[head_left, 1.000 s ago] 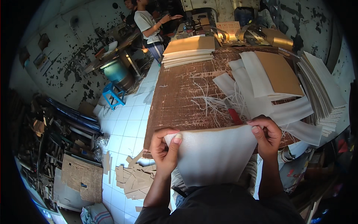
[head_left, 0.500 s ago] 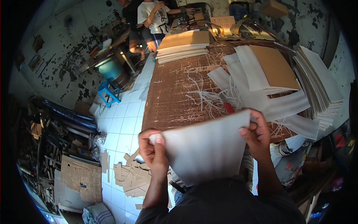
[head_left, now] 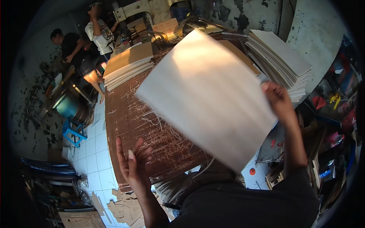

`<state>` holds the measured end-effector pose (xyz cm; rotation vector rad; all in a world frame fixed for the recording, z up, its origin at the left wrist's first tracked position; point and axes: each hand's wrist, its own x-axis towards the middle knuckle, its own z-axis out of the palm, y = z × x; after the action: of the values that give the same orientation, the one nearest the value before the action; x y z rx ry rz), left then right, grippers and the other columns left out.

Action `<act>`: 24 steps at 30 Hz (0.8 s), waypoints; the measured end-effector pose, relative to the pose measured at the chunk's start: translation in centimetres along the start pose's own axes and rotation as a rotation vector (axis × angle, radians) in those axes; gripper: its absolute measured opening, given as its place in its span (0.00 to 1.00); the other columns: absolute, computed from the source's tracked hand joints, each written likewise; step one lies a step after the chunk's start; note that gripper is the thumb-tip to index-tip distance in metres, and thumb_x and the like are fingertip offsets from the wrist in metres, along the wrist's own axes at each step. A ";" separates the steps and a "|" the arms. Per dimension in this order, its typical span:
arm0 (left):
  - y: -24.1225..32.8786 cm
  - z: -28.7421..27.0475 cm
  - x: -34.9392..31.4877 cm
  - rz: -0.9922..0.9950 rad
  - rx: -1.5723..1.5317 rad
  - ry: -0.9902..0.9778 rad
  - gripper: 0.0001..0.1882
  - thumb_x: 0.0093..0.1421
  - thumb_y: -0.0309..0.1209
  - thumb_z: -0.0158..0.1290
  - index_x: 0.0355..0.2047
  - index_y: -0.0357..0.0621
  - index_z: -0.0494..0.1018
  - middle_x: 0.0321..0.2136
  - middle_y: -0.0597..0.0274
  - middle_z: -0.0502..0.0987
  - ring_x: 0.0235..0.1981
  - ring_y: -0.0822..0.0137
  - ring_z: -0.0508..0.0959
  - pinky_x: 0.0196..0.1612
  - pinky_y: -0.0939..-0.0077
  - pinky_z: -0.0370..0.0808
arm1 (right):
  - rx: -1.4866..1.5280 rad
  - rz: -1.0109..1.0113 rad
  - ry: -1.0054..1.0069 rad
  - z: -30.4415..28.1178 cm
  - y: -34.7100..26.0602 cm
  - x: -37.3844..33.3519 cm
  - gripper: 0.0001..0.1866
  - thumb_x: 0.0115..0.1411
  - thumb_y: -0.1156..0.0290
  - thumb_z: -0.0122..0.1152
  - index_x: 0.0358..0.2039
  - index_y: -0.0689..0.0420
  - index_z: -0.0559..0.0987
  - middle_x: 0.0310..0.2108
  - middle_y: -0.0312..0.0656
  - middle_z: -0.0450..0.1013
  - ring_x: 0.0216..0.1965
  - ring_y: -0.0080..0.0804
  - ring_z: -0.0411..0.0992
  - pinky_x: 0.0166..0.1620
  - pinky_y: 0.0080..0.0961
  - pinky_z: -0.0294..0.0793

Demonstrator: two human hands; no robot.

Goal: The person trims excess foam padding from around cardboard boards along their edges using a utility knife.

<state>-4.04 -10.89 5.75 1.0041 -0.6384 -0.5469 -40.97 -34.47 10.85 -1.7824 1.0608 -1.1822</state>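
A large white foam-faced sheet is held up, tilted, over the worn brown table. My right hand is closed on its right corner. Apart from the sheet, my left hand is open above the table's near edge, its fingers spread and holding nothing. Thin white foam strips lie on the tabletop, partly behind the sheet. Behind the sheet's upper right edge shows part of a brown board; the rest is hidden.
White-faced sheets form a tall stack at the right, and brown-topped boards another stack at the far left of the table. Cardboard scraps litter the tiled floor beside a blue stool. Two people are at the back left.
My left hand has let go of the sheet and opened. My right hand has raised and turned the sheet, swinging it up and to the right. The view has shifted right.
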 end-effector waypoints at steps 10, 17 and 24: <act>-2.1 -3.7 0.7 -0.133 0.157 0.045 0.23 0.72 0.34 0.51 0.63 0.39 0.66 0.37 0.52 0.84 0.33 0.68 0.84 0.33 0.81 0.76 | -0.475 0.044 0.411 -31.3 3.7 15.5 0.21 0.71 0.51 0.56 0.45 0.57 0.83 0.29 0.32 0.76 0.30 0.19 0.70 0.40 0.21 0.70; -2.4 -4.4 1.3 -0.152 0.208 0.095 0.19 0.71 0.31 0.50 0.60 0.39 0.70 0.36 0.52 0.85 0.33 0.68 0.84 0.34 0.79 0.76 | -1.353 -0.057 0.264 -36.7 12.2 19.9 0.28 0.68 0.46 0.58 0.49 0.61 0.83 0.43 0.55 0.82 0.47 0.42 0.81 0.53 0.37 0.75; -2.1 -3.5 1.4 -0.130 0.302 0.065 0.15 0.72 0.30 0.49 0.56 0.38 0.73 0.36 0.53 0.84 0.35 0.67 0.84 0.38 0.78 0.77 | -1.075 -0.049 0.064 -17.6 5.4 17.5 0.41 0.65 0.38 0.57 0.64 0.61 0.72 0.59 0.59 0.73 0.62 0.58 0.70 0.66 0.40 0.66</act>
<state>-0.81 -10.69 2.87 1.3492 -0.6116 -0.5386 -54.68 -54.84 17.28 -2.5524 1.9151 -0.6981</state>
